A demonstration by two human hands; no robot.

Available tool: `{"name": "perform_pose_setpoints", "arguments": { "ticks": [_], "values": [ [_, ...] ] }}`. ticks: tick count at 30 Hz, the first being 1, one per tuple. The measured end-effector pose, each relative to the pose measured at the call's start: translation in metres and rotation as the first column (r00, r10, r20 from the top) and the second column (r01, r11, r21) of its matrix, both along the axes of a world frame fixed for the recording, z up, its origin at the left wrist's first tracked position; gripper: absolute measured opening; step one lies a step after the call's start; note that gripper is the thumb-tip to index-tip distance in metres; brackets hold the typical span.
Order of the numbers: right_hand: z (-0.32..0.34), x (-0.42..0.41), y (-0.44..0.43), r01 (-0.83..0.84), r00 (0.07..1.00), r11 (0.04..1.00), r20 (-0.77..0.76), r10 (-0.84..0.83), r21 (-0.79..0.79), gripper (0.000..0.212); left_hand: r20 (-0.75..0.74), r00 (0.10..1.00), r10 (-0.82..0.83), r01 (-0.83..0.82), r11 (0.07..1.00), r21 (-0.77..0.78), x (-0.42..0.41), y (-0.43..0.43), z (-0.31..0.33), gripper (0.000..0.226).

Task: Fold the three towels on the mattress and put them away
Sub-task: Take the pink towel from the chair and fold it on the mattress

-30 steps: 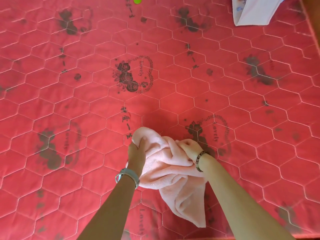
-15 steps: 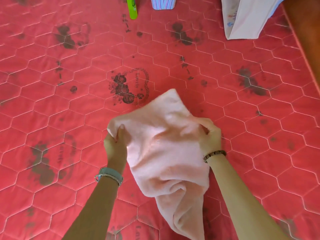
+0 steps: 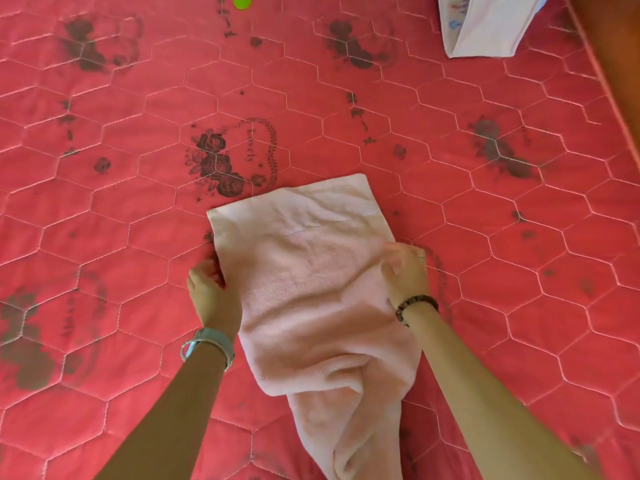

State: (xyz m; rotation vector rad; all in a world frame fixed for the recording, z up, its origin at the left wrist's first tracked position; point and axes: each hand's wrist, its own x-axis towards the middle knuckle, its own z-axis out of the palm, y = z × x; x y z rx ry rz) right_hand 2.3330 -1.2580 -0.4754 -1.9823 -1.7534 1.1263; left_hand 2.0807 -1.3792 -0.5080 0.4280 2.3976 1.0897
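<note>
One towel in view: a pale pink towel [image 3: 311,271] lies on the red quilted mattress [image 3: 450,98], its far half spread nearly flat toward 12 o'clock, its near end bunched and trailing toward 6 o'clock between the forearms.
Left hand: the left hand [image 3: 211,289] sits at the towel's 9 o'clock edge, fingers curled and pinched on the hem there, with a pale wristwatch [image 3: 209,344] on the wrist.
Right hand: the right hand [image 3: 405,271] rests at the towel's 3 o'clock edge, thumb lying on top of the cloth and fingers closed around the edge, a ring on one finger and a dark beaded bracelet [image 3: 415,304] on the wrist.
Containers: a white bag-like thing [image 3: 485,26] stands at 1 o'clock near the top edge of the view; whether anything is in it cannot be told.
Other items: the tip of a green object [image 3: 241,0] shows at 12 o'clock, cut off by the frame; a brown wooden surface [image 3: 616,64] runs beside the mattress at 2 o'clock.
Change from half a second ago: the towel was then held up in a loose mound between the hands, and it is now laid down with its far corners squared out; the hands have moved from gripping the raised upper corners to the side edges; a striped box seen then at 12 o'clock is out of view.
</note>
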Motion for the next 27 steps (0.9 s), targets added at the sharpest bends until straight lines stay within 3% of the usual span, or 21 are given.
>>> {"name": "perform_pose_setpoints", "arguments": {
  "ticks": [6, 9, 11, 13, 15, 17, 20, 22, 25, 27],
  "values": [
    [-0.011, -0.013, 0.021, -0.03, 0.999, 0.999, 0.021, 0.029, 0.022, 0.025, 0.131, 0.991, 0.036, -0.043, 0.998, 0.046, 0.004, 0.01, 0.0, 0.025],
    [-0.015, -0.013, 0.03, -0.059, 0.997, 0.997, 0.052, 0.057, 0.048, 0.032, -0.005, 1.0, -0.013, 0.013, 0.999, -0.031, -0.008, 0.015, -0.009, 0.003],
    [-0.016, -0.011, 0.03, -0.033, 0.995, 0.998, 0.099, 0.026, 0.06, 0.035, -0.082, 0.997, 0.006, -0.015, 0.994, -0.111, -0.014, 0.017, -0.012, 0.018],
    [-0.016, -0.013, 0.027, -0.012, 0.971, 0.996, 0.239, -0.01, 0.092, 0.04, -0.155, 0.988, 0.02, -0.046, 0.985, -0.167, -0.013, 0.019, -0.006, 0.03],
    [-0.017, -0.019, 0.024, -0.124, 0.931, 0.966, 0.363, 0.034, 0.227, 0.053, -0.268, 0.96, -0.079, 0.027, 0.98, -0.195, -0.007, 0.021, 0.001, 0.033],
    [-0.02, -0.029, 0.026, -0.259, 0.917, 0.913, 0.377, 0.13, 0.316, 0.064, -0.378, 0.897, -0.23, 0.188, 0.971, -0.145, 0.0, 0.027, 0.0, 0.038],
    [-0.03, -0.055, 0.034, -0.567, 0.772, 0.79, 0.483, 0.413, 0.232, 0.062, -0.468, 0.76, -0.451, 0.45, 0.885, -0.122, 0.017, 0.049, -0.012, 0.049],
    [-0.039, -0.077, 0.04, -0.653, 0.725, 0.734, 0.435, 0.534, 0.188, 0.06, -0.492, 0.647, -0.582, 0.59, 0.792, -0.161, 0.03, 0.065, -0.024, 0.049],
    [-0.055, -0.105, 0.043, -0.748, 0.65, 0.634, 0.408, 0.641, 0.194, 0.053, -0.511, 0.498, -0.701, 0.681, 0.681, -0.269, 0.041, 0.08, -0.043, 0.05],
    [-0.067, -0.109, 0.046, -0.795, 0.591, 0.577, 0.457, 0.665, 0.188, 0.053, -0.516, 0.45, -0.729, 0.679, 0.655, -0.332, 0.041, 0.083, -0.051, 0.053]
  ]
}}
